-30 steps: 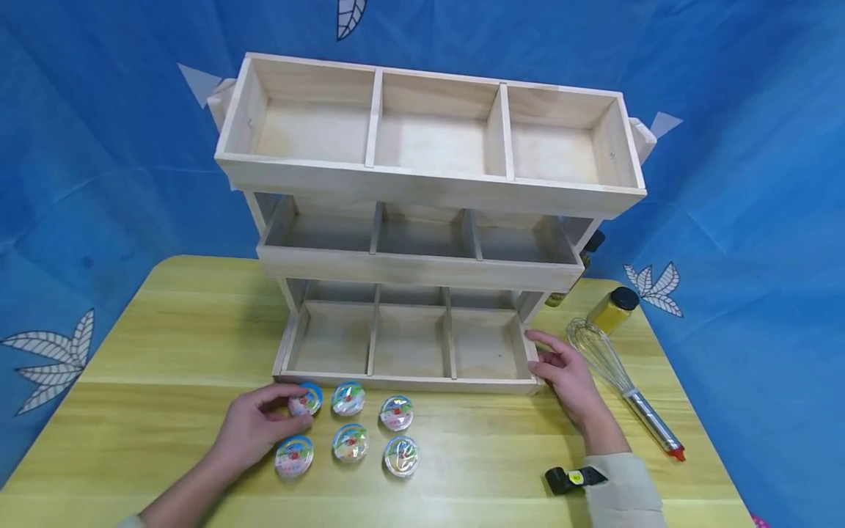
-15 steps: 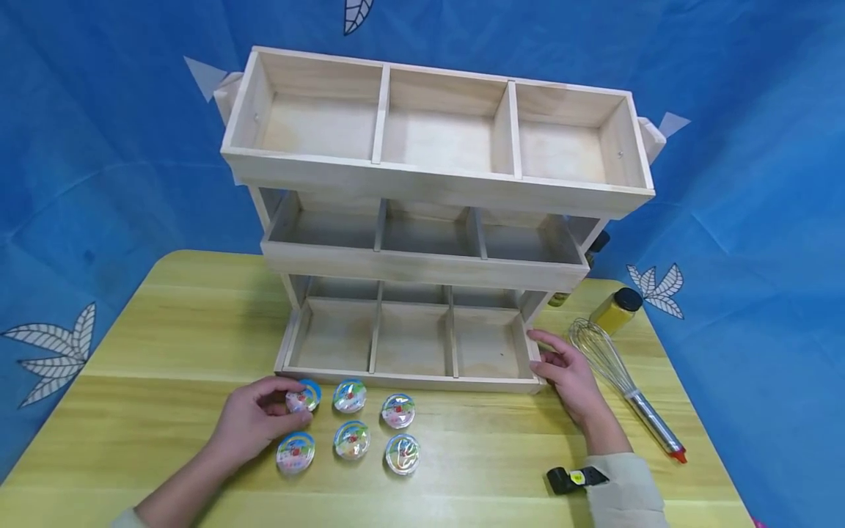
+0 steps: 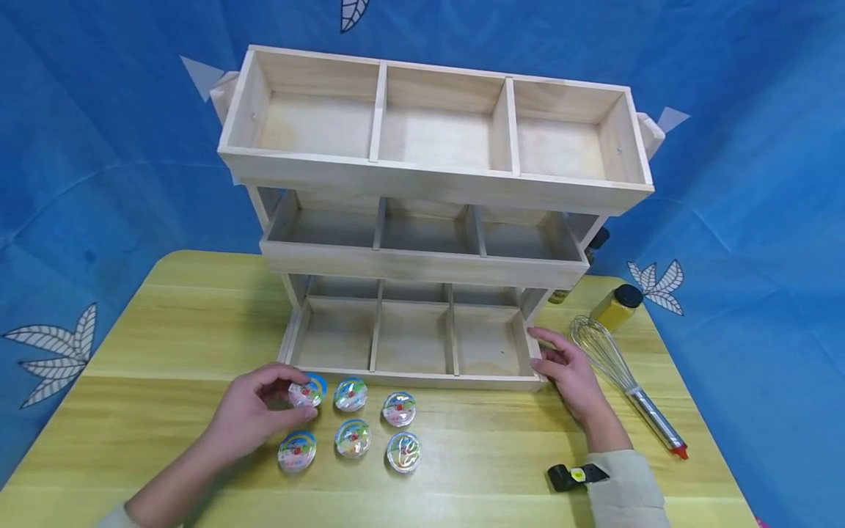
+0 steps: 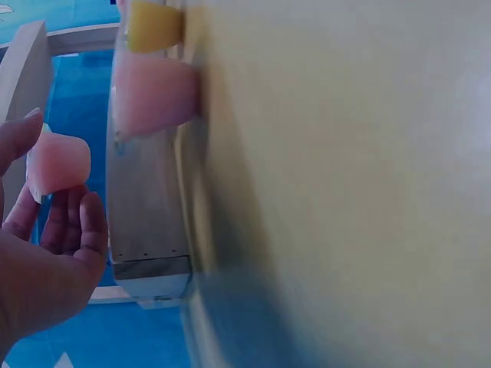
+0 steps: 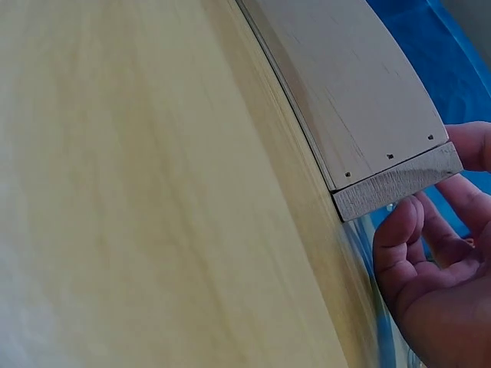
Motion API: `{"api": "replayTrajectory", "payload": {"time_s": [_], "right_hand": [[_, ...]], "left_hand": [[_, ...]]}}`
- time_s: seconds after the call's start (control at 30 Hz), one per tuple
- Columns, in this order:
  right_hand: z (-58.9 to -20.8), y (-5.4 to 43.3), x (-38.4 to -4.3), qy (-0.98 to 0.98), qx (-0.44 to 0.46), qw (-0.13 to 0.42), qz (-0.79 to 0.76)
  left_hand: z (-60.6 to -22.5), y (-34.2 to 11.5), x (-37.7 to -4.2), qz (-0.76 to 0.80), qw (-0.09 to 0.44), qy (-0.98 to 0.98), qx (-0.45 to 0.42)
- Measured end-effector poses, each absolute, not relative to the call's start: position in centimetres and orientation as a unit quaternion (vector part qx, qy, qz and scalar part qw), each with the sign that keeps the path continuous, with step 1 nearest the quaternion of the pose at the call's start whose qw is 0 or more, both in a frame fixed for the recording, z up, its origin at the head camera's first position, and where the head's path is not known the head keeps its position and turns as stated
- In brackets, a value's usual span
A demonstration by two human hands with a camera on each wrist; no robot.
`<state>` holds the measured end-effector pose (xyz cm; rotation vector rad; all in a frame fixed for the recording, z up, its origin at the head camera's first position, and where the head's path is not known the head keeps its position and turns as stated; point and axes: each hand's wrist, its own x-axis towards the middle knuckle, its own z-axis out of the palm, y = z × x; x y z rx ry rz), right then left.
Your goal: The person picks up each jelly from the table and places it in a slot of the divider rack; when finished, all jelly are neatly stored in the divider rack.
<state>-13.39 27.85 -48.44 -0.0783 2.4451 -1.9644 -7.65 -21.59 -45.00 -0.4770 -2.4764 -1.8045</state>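
In the head view my left hand (image 3: 247,411) pinches a jelly cup (image 3: 307,392) between thumb and fingers, close to the front left of the wooden shelf (image 3: 422,381). The left wrist view shows this pink jelly cup (image 4: 60,162) held clear of the tabletop. Several other jelly cups (image 3: 352,438) with printed foil lids stand in two rows on the table in front of the shelf. My right hand (image 3: 573,385) grips the right end of the shelf's bottom tier; in the right wrist view its fingers (image 5: 399,238) touch the wooden side board (image 5: 399,184).
A whisk (image 3: 620,374) lies right of my right hand. Behind it is a yellow jar (image 3: 614,309) with a black lid, and another bottle (image 3: 597,240) is partly hidden by the shelf. The shelf has three tiers, each divided into three compartments. Blue cloth (image 3: 99,147) hangs behind.
My left hand has raised the jelly cup slightly off the table and tilted it. My right hand stays at the shelf's end. The view has shifted a little.
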Motion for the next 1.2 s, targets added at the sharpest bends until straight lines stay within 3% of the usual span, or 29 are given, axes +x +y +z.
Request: {"api": "replayTrajectory", "payload": {"time_s": [0.57, 0.77, 1.2], "right_hand": [[-47.9, 27.8, -12.9, 0.778, -0.018, 0.009, -0.628], [-48.1, 28.0, -13.1, 0.785, -0.016, 0.011, -0.62], [-48.1, 27.8, -13.3, 0.786, -0.024, 0.007, -0.618]], "left_hand": [[-43.6, -19.3, -13.1, -0.628, 0.012, -0.775, -0.067], [-43.6, -18.0, -15.2, -0.63, 0.031, -0.773, -0.067], [-46.1, -16.7, -18.1, -0.63, 0.054, -0.773, -0.046]]}}
